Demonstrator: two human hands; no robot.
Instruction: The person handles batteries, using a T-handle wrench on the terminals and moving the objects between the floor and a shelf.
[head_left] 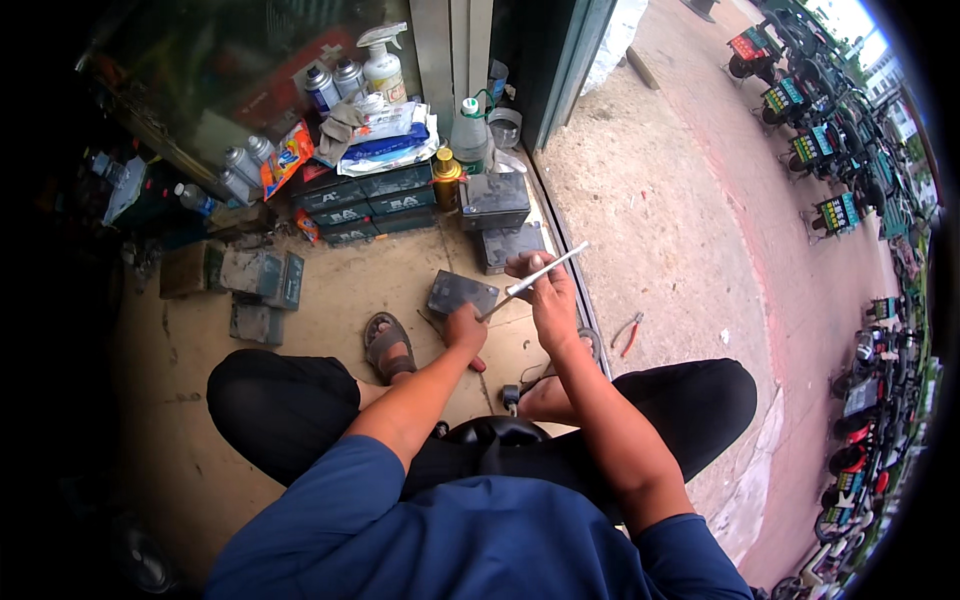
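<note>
My left hand is closed on the darker lower part of a long, thin metal rod. My right hand grips the rod's silver upper section, which slants up to the right. A dark battery block sits on the tiled floor just beyond my left hand. A red handle shows below that hand; what it belongs to is unclear. Red-handled pliers lie on the concrete to the right, outside the door track.
Stacked boxes hold packets and spray bottles. More batteries stand at the left and behind. A metal door track borders the pavement, where several parked scooters line the right. My sandalled feet rest below.
</note>
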